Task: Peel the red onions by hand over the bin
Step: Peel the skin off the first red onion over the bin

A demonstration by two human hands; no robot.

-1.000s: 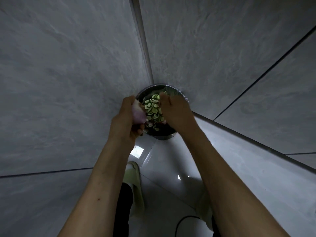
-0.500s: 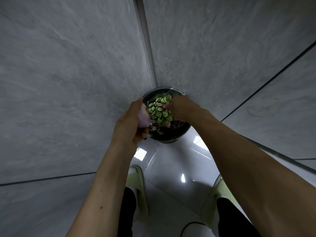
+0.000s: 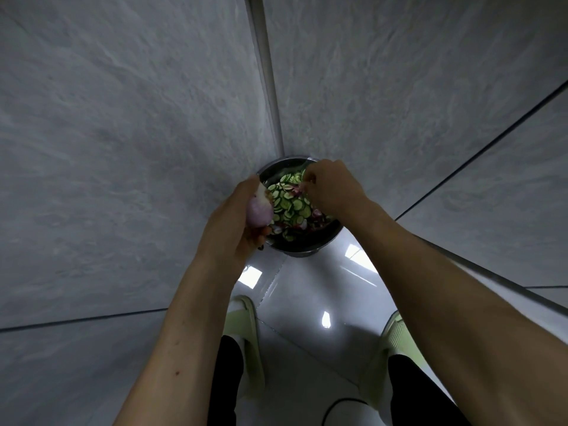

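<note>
Right hand [image 3: 330, 187] has swung away from the onion [image 3: 259, 212] out over the bin [image 3: 307, 247], fingers curled on a scrap of peel, while the left hand [image 3: 233, 222] keeps gripping the half-bared bulb at the rim.

- A pale purple-pink skin, whitening at its upper tip, is shown by the red onion [image 3: 259, 210].
- Green rims and pale centres are seen on the round vegetable slices [image 3: 292, 204] piled in the bin [image 3: 307, 252], with dark red-purple scraps [image 3: 316, 214] at 4 o'clock of the pile.
- The bin is rendered in dark, shiny metal grey.
- A mottled grey stone pattern with dark joint lines is carried by the wall tiles [image 3: 123, 133].
- Glossy white is shown by the floor [image 3: 307, 290].
- Pale green is worn by the slippers [image 3: 246, 318], black by the trouser legs [image 3: 229, 370].
</note>
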